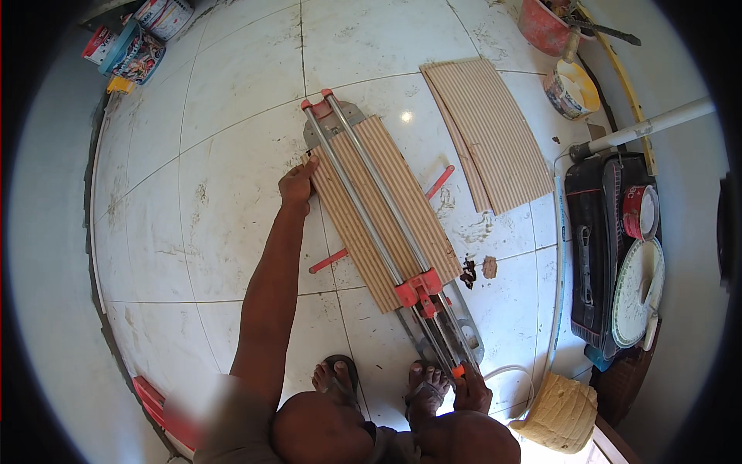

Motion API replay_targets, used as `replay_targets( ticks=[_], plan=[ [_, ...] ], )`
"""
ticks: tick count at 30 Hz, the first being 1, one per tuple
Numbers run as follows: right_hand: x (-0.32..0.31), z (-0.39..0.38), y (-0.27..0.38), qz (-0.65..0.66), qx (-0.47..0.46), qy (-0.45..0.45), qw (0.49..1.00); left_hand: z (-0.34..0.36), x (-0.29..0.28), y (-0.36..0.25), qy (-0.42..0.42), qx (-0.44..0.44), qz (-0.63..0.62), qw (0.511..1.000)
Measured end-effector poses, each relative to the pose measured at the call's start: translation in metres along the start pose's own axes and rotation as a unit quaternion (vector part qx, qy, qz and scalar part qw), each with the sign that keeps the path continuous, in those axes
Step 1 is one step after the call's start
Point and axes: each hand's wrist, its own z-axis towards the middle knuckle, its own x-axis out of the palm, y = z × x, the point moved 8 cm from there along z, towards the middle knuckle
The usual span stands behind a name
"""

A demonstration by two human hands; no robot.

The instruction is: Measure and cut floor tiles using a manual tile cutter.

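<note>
A manual tile cutter (466,309) lies slantwise on the floor, with two steel rails and a red carriage (418,289) near its close end. Under the rails rests a beige ribbed tile (371,151), its ridges running lengthwise. My left hand (297,185) is closed at the tile's far left edge, fingers at the corner; its grip is partly hidden. At the near end, my right hand (473,393) wraps round the cutter's handle (458,372), whose orange part shows beside the fingers. A red side arm sticks out on each side of the cutter.
Two more ribbed pieces (495,131) lie overlapped at the far right. A black case (591,255), a white-rimmed lid (638,294) and a paint bucket (572,89) line the right wall. A yellow sponge (560,414) sits near my right foot. Buckets (135,54) stand far left.
</note>
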Motion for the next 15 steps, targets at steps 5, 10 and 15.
replay_targets(
  ticks=[5,10,15],
  plan=[
    [-0.002,0.000,-0.001,-0.002,-0.012,-0.012,1.000,-0.003,0.004,0.000,0.000,-0.001,0.004,1.000],
    [0.004,-0.005,-0.017,0.006,-0.016,-0.016,1.000,-0.005,0.004,0.000,-0.007,-0.007,0.003,1.000],
    [0.000,-0.004,-0.010,0.013,-0.029,-0.031,0.999,-0.007,0.004,0.002,-0.011,-0.007,-0.008,1.000]
  ],
)
